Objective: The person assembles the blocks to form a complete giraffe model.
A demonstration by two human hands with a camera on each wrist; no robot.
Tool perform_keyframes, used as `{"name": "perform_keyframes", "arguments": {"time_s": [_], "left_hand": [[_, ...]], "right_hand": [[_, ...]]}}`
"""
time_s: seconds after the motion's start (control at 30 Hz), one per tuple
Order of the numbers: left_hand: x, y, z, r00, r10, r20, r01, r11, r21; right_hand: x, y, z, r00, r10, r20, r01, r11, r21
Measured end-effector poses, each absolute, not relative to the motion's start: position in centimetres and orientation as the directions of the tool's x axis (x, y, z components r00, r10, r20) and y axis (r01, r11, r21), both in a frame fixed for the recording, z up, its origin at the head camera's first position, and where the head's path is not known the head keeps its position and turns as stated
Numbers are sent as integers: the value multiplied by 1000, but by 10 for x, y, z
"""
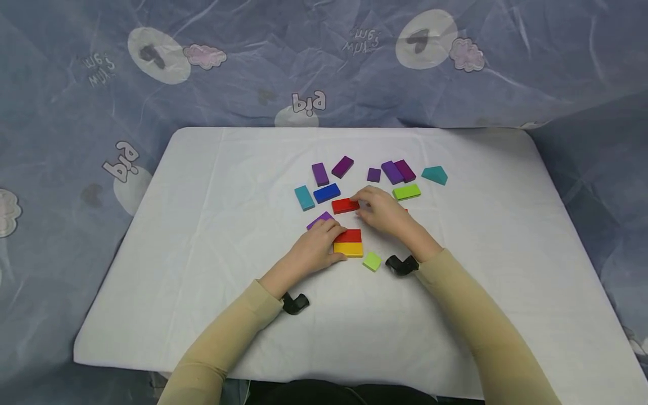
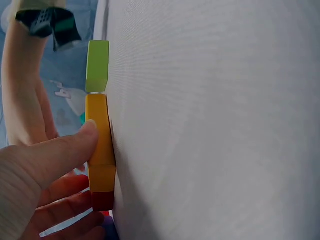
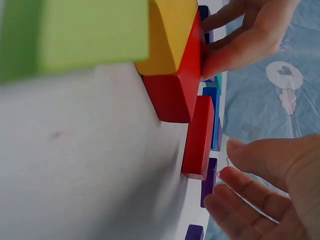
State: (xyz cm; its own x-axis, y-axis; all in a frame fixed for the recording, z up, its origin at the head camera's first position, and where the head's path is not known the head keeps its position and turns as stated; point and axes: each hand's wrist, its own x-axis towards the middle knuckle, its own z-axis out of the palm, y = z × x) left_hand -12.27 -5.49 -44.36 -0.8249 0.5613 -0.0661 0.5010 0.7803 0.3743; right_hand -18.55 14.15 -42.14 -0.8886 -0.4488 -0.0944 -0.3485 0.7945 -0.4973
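Flat coloured blocks lie on the white-covered table. My left hand (image 1: 315, 246) pinches a yellow block (image 1: 348, 250) and a red block (image 1: 352, 235) laid side by side, thumb on the yellow one and fingers at the red one. In the left wrist view the thumb (image 2: 89, 131) presses the yellow side. Farther out, my right hand (image 1: 382, 211) is beside a loose red block (image 1: 345, 206), its fingertips right at that block's right end. The right wrist view shows a gap between that thumb and its fingers.
A small light green block (image 1: 372, 261) lies near the yellow one. A purple block (image 1: 320, 219) is partly behind my left hand. Beyond are blue (image 1: 327, 193), teal (image 1: 304, 198) and several purple blocks, a green block (image 1: 406, 192) and a teal four-sided piece (image 1: 435, 175).
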Motion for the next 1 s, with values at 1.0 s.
{"name": "perform_keyframes", "arguments": {"time_s": [1.0], "left_hand": [[-131, -58, -449, -812, 570, -124, 455, 752, 477]], "right_hand": [[-133, 197, -431, -869, -466, -166, -342, 809, -478]]}}
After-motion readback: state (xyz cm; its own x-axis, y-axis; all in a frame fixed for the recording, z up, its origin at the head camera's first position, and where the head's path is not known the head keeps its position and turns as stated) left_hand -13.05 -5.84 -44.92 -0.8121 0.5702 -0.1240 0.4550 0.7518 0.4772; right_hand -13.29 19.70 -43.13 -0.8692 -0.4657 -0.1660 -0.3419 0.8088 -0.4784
